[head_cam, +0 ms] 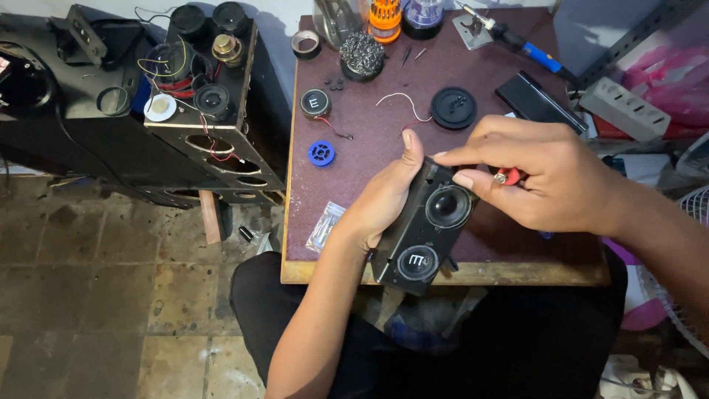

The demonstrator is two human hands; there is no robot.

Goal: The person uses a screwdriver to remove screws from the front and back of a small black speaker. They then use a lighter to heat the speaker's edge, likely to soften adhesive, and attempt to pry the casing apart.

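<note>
My left hand [384, 199] grips the small black speaker box [422, 225] by its sides above the table [443, 270] edge (it looks light, rigid, cones fragile), while my right hand [546, 177] pinches perhaps a red-handled tool [509, 176].

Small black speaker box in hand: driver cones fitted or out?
Fitted. The small speaker box, gripped by the left hand, shows two round drivers seated in its face; the right hand pinches its top.
</note>
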